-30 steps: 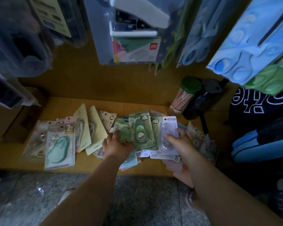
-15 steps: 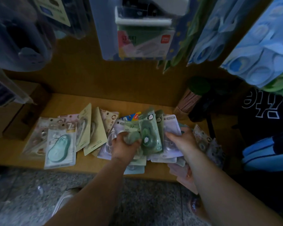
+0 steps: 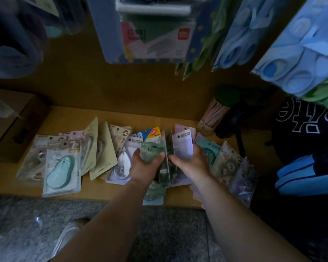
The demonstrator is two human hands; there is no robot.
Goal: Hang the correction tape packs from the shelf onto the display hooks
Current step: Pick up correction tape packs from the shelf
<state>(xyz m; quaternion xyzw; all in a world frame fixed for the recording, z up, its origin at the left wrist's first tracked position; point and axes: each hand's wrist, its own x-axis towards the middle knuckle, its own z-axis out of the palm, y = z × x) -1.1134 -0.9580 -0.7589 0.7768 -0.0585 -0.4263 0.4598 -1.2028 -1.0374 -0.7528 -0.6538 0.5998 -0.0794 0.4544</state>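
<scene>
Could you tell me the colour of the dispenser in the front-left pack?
The dispenser is mint green, clearest in the head view.

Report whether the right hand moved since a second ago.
Yes: the right hand shifted left, away from the green-lidded jar, pressing the green correction tape packs toward the left hand.

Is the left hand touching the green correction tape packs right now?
Touching. The head view shows the left hand gripping the green correction tape packs, thumb and fingers curled round them with no gap.

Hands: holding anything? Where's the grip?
The left hand grips a bundle of green correction tape packs around its middle; the right hand clasps a white pack against the bundle's right side.
</scene>
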